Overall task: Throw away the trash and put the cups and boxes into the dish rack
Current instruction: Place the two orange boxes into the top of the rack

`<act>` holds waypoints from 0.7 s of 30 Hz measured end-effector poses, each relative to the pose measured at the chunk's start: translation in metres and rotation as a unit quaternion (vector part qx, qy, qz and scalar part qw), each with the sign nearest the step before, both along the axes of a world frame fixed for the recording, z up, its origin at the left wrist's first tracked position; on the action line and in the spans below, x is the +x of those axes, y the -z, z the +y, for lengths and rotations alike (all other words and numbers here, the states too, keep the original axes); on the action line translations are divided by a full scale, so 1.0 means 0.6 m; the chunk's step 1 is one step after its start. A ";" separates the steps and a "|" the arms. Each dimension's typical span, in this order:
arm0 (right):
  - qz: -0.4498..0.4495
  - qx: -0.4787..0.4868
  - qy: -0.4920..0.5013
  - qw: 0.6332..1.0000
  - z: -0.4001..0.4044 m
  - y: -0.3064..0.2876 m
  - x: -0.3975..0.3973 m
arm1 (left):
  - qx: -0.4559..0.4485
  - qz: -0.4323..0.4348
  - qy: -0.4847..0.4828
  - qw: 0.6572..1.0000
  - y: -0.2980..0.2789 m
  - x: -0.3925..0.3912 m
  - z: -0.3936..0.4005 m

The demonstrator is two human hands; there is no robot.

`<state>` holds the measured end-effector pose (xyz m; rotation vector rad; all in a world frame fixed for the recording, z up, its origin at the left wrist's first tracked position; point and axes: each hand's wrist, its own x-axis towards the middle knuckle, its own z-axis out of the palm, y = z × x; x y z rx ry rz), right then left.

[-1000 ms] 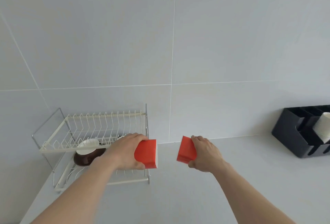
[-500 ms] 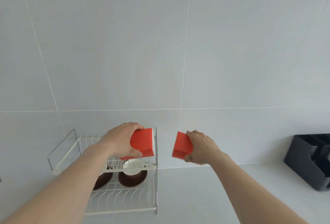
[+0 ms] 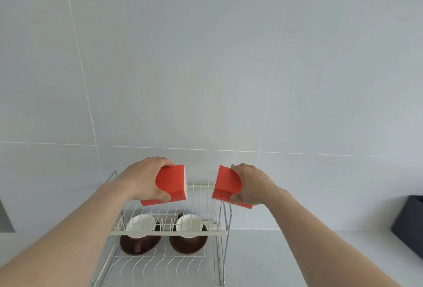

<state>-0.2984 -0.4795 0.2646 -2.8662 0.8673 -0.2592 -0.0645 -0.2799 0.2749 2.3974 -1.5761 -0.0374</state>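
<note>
My left hand (image 3: 144, 178) grips a red box (image 3: 172, 183) above the upper tier of the white wire dish rack (image 3: 168, 233). My right hand (image 3: 250, 186) grips a second red box (image 3: 225, 183) over the rack's right end. The two boxes are apart, with a gap between them. On the rack's lower tier stand two white cups (image 3: 188, 222) on dark brown saucers (image 3: 186, 244), the other cup (image 3: 140, 223) to the left.
A dark organiser box (image 3: 409, 225) stands on the white counter (image 3: 297, 259) at the far right edge. A tiled wall (image 3: 206, 69) rises right behind the rack. A grey edge shows at the far left.
Both hands, each still holding its red box, have come over the dish rack's top tier. The view shifted left, so the rack is now central and both cups show.
</note>
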 end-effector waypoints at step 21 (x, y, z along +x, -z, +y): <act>0.062 0.033 -0.029 0.997 0.016 0.059 0.216 | 0.036 0.059 -0.012 0.998 0.101 0.210 0.016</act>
